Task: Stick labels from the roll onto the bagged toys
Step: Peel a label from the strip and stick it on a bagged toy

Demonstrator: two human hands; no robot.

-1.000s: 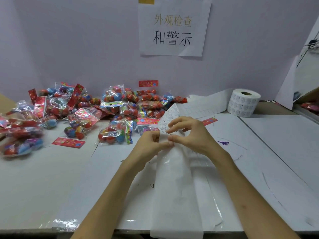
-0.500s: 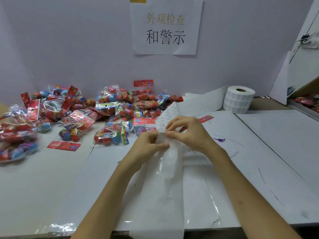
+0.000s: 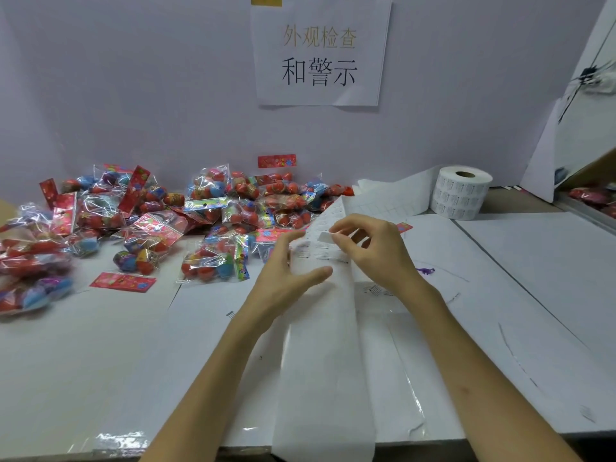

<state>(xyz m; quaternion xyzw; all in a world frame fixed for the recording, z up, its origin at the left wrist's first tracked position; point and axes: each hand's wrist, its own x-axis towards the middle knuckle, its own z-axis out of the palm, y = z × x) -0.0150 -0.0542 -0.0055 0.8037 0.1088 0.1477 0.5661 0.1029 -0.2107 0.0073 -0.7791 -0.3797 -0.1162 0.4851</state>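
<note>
Nearest me, the slick white backing strip [image 3: 320, 378] hung over the front edge of the table [image 3: 66, 361] and ran up the middle to my hands, limp, glossy and creased along its length. It was thin paper that would buckle or slide if I did not pin it. My left hand [image 3: 283, 281] steadied it, fingers nearly straight along its left edge and thumb laid flat across it, pressing rather than gripping. Just beyond, my right hand [image 3: 373, 251] pinched one small white label [image 3: 325, 237] between thumb and forefinger by its right end, lifted clear above the rows of printed labels. I judged it almost weightless, floppy and sticky underneath, apt to curl or cling to my skin, so a corner or short edge was the place to hold it, with most of the glue side left free. The nearest bag [image 3: 213, 265] lay just left of my hands. It was clear crinkly film over round red and blue toys, lumpy and slippery, best labelled on a flat stretch of film. A loose red card [image 3: 121, 281] lay further left. Behind these, the heap of bags [image 3: 253, 201] stood against the wall. The roll [image 3: 461, 195] stood far right, upright and tightly wound, feeding the strip, and a paper sign [image 3: 320, 51] hung above.
</note>
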